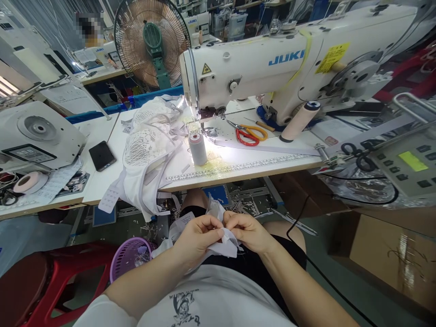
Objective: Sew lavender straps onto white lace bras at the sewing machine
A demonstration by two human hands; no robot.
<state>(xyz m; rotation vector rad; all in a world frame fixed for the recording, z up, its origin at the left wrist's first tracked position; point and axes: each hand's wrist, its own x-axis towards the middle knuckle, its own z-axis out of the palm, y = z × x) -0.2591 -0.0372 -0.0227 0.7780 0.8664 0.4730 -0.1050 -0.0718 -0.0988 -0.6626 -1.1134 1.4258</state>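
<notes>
Over my lap, my left hand [206,234] and my right hand [247,231] pinch a white fabric piece [223,249] between thumbs and fingers. The hands are close together, nearly touching at the fingertips. Part of the fabric hangs to the left below the table edge, and the fingers cover some of it. Above on the table lies a pile of white lace bras [143,150], with straps and a hook-and-eye strip [109,197] hanging over the front edge. A grey thread cone [197,151] stands beside the pile, in front of the sewing machine's needle area.
The white sewing machine [245,68] stands behind the table edge. Scissors [250,134], a peach thread cone [299,122] and a phone [102,156] lie on the table. A fan [153,41] stands behind. Below are a purple basket [131,256], a red stool [68,277] and a cardboard box [391,259].
</notes>
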